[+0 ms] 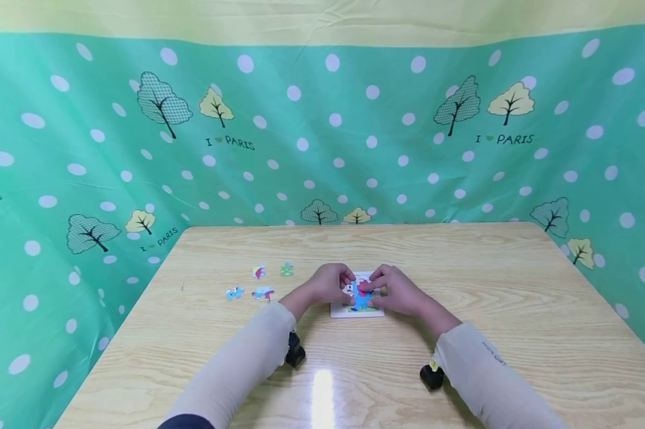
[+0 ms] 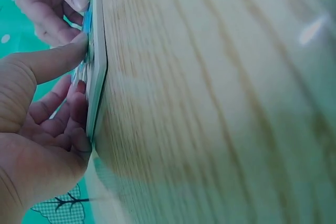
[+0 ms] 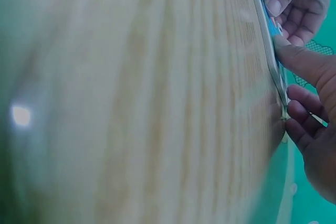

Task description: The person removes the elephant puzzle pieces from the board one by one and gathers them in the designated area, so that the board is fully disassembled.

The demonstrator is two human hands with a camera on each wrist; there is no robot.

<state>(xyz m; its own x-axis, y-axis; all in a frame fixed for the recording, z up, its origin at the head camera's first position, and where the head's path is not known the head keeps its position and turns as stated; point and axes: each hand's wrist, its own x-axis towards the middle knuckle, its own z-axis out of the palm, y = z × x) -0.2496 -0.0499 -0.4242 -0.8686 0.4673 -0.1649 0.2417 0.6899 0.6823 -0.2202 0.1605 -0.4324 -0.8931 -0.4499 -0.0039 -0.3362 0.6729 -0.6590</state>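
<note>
A white-edged puzzle board (image 1: 340, 313) lies on the table, with a picture in blue, red and green on it. Over its left side, my left hand (image 1: 330, 283) has thumb and fingertips bent around the left edge of a blue puzzle piece (image 1: 362, 300). From the other side, my right hand (image 1: 400, 291) grips the same part with thumb and fingers, one finger on the red patch. Both wrist views show the thumbs down on the board's face, with left-hand fingers (image 2: 76, 108) by its edge. The fingertips partly hide the piece's outline.
Left of the board lie loose puzzle pieces: a green one (image 1: 287, 270), a red-and-yellow one (image 1: 259, 271), a blue one (image 1: 234, 292) and a blue-and-pink one (image 1: 263, 292). A polka-dot curtain (image 1: 354, 149) hangs behind the wooden table (image 1: 489, 286).
</note>
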